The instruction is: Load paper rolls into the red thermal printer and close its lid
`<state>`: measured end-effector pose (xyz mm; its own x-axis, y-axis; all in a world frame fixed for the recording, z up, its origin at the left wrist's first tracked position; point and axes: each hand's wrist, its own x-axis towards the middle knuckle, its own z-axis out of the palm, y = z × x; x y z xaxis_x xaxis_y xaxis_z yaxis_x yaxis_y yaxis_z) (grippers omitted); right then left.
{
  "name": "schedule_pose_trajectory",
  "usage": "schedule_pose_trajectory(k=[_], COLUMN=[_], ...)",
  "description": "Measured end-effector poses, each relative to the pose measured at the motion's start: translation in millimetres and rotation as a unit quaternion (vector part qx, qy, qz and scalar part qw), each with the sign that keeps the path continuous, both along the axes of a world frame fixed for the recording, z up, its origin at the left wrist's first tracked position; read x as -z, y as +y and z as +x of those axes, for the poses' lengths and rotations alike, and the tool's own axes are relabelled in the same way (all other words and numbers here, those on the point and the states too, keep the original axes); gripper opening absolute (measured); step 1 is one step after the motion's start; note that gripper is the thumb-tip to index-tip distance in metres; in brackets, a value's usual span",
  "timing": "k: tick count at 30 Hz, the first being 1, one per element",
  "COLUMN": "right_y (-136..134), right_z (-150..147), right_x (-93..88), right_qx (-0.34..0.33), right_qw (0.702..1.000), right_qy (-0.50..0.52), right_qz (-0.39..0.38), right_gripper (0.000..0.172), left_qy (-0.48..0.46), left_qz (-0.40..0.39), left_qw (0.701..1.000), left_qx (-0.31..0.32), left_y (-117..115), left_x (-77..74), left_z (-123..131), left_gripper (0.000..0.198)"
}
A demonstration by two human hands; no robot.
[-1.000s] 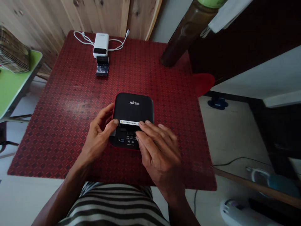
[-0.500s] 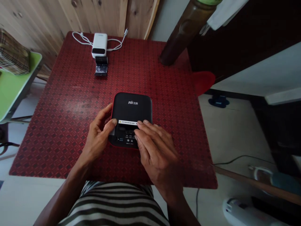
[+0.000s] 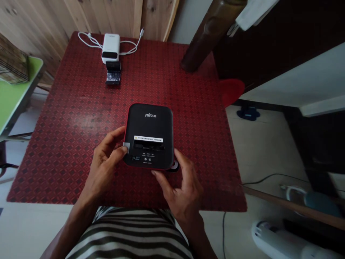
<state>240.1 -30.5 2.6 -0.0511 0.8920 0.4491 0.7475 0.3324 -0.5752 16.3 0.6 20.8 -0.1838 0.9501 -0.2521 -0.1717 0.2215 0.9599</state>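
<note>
A flat black device point(image 3: 150, 126) with red edges, white lettering and a white label strip lies on the red patterned table point(image 3: 81, 118). My left hand point(image 3: 106, 158) grips its left edge, the thumb on a small grey patch near the lower left corner. At the lower right corner is my right hand point(image 3: 183, 183), thumb and fingers apart, the thumb by the front edge and the index finger against the right side. A round black and white part point(image 3: 175, 166) shows from under that corner.
At the back left are a white power bank point(image 3: 111, 46) with a white cable and a small black case point(image 3: 113, 73). A tall dark bottle point(image 3: 202, 39) stands at the back right. A green table point(image 3: 16, 93) is at left.
My right hand has moved off the top of the device to its lower right corner and opened, uncovering the slot and buttons. The view has shifted slightly.
</note>
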Motion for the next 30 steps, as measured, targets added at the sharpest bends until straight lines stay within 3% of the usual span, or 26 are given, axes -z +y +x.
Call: schedule_pose_trajectory(k=[4,18,26,30], right_y=[4.7,4.4,7.1,14.3], right_z=[-3.9,-3.1,1.2,15.3], right_x=[0.3,-1.4,-6.3,-24.2], right_qx=[0.01,0.022,0.0,-0.022], right_qw=[1.0,0.999,1.0,1.0], right_qy=[0.002,-0.009,-0.021,-0.016], right_qz=[0.021,0.022,0.015,-0.003], right_gripper=[0.054,0.048,0.046,0.045], left_qy=[-0.011,0.013,0.034,0.059], left_qz=[-0.004,-0.012,0.02,0.074], left_qw=[1.0,0.998,0.998,0.995], left_qx=[-0.018,-0.065,-0.05,-0.032], left_y=[0.8,1.7,-0.5,-2.3], left_x=[-0.6,-9.4,4.9,14.7], left_z=[5.0,20.5,15.7,13.0], left_gripper=[0.045,0.046,0.048,0.048])
